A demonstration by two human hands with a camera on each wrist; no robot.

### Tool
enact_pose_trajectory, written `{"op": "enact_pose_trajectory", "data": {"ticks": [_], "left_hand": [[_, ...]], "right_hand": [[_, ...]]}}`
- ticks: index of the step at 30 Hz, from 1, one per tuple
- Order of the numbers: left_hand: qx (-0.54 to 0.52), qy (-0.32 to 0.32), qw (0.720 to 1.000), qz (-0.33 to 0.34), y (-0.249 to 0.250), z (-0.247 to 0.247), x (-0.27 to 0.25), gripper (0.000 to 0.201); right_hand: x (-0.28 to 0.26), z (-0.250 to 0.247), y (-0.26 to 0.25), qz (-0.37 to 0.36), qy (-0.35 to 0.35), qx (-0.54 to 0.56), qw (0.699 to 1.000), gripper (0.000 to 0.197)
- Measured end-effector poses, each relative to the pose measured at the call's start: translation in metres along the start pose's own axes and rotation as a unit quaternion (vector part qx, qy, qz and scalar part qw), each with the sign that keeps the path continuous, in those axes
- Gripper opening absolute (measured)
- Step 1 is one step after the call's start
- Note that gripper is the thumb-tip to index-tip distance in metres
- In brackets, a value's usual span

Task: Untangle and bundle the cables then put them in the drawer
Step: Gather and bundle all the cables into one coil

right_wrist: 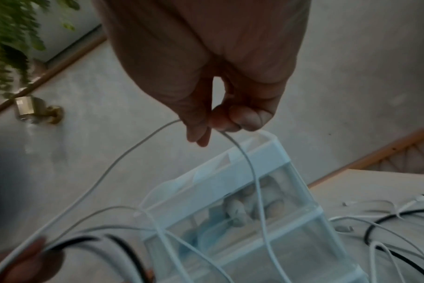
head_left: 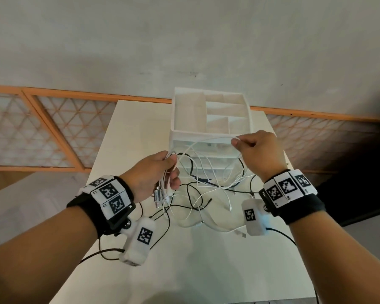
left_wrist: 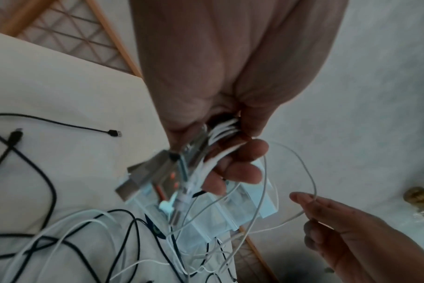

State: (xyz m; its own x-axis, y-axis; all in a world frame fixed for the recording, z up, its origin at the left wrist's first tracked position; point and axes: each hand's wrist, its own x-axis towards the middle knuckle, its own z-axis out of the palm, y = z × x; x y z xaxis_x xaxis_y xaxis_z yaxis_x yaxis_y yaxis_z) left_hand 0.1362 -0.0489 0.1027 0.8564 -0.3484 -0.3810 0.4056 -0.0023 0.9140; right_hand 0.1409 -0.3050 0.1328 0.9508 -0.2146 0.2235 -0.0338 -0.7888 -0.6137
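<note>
My left hand (head_left: 162,172) is raised over the table and grips a bunch of white cable strands (left_wrist: 220,132), their USB plugs (left_wrist: 143,176) hanging below the fist. My right hand (head_left: 250,148) pinches one white cable (right_wrist: 252,172) between thumb and forefinger, in front of the drawer unit (head_left: 208,128). That strand arcs back to the left hand. A tangle of black and white cables (head_left: 206,200) lies on the table under both hands. The drawer unit's clear drawers (right_wrist: 266,220) look pushed in.
The white table (head_left: 206,270) holds the drawer unit at its far end, with an open compartment tray (head_left: 219,110) on top. A black cable with a USB plug (left_wrist: 114,133) lies apart on the left. Orange lattice railing (head_left: 42,128) runs behind the table.
</note>
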Motion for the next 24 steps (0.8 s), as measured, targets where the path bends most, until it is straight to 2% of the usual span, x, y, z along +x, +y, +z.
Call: {"op": "enact_pose_trajectory", "data": {"ticks": [2, 4, 5, 6, 7, 8, 9, 10, 11, 13, 14, 15, 17, 18, 20, 22, 24], "left_hand": [[-0.004, -0.012, 1.0, -0.003, 0.0, -0.003, -0.002, 0.022], [0.014, -0.021, 1.0, 0.004, 0.0, -0.006, -0.003, 0.024], [0.041, -0.024, 0.999, 0.013, 0.0, -0.008, -0.003, 0.027], [0.084, -0.027, 0.996, 0.022, 0.001, -0.007, -0.004, 0.031], [0.136, -0.031, 0.99, 0.032, 0.004, -0.006, -0.006, 0.037], [0.185, -0.035, 0.981, 0.044, 0.008, -0.003, -0.009, 0.041], [0.225, -0.039, 0.972, 0.059, 0.012, 0.002, -0.012, 0.044], [0.254, -0.043, 0.963, 0.08, 0.017, 0.007, -0.015, 0.044], [0.273, -0.048, 0.955, 0.108, 0.023, 0.012, -0.018, 0.044], [0.3, -0.056, 0.938, 0.166, 0.033, 0.019, -0.025, 0.046], [0.306, -0.055, 0.931, 0.189, 0.036, 0.02, -0.029, 0.046], [0.301, -0.051, 0.931, 0.202, 0.038, 0.018, -0.033, 0.046], [0.282, -0.04, 0.937, 0.201, 0.037, 0.01, -0.04, 0.048], [0.285, -0.038, 0.938, 0.195, 0.034, 0.006, -0.043, 0.048], [0.314, -0.048, 0.932, 0.173, 0.025, 0.0, -0.045, 0.046], [0.373, -0.064, 0.912, 0.156, 0.014, -0.003, -0.041, 0.041], [0.423, -0.061, 0.893, 0.141, 0.005, -0.007, -0.035, 0.04]], "right_hand": [[-0.001, -0.002, 0.006, 0.014, -0.02, -0.015, 1.0, 0.017], [-0.005, -0.005, 0.008, 0.002, -0.129, -0.08, 0.988, 0.01], [-0.008, -0.006, 0.004, -0.015, -0.178, -0.095, 0.979, 0.017], [-0.01, -0.007, 0.002, -0.028, -0.207, -0.086, 0.974, 0.043], [-0.012, -0.009, -0.004, -0.037, -0.213, -0.034, 0.976, 0.065], [-0.014, -0.009, -0.012, -0.04, -0.205, 0.023, 0.978, 0.078], [-0.019, -0.007, -0.023, -0.053, -0.207, 0.072, 0.974, 0.082], [-0.025, -0.002, -0.033, -0.063, -0.227, 0.109, 0.966, 0.078], [-0.034, 0.005, -0.043, -0.087, -0.25, 0.129, 0.956, 0.065], [-0.044, 0.026, -0.045, -0.133, -0.27, 0.086, 0.95, 0.02], [-0.043, 0.034, -0.036, -0.129, -0.28, 0.039, 0.95, 0.016], [-0.039, 0.037, -0.022, -0.11, -0.302, -0.025, 0.947, 0.023], [-0.024, 0.029, 0.009, -0.05, -0.335, -0.177, 0.924, 0.028], [-0.016, 0.02, 0.022, -0.025, -0.327, -0.227, 0.917, 0.025], [0.0, 0.0, 0.042, 0.024, -0.252, -0.259, 0.932, 0.017], [0.013, -0.014, 0.051, 0.044, -0.123, -0.224, 0.966, 0.016], [0.021, -0.019, 0.056, 0.02, -0.002, -0.191, 0.981, 0.018]]}}
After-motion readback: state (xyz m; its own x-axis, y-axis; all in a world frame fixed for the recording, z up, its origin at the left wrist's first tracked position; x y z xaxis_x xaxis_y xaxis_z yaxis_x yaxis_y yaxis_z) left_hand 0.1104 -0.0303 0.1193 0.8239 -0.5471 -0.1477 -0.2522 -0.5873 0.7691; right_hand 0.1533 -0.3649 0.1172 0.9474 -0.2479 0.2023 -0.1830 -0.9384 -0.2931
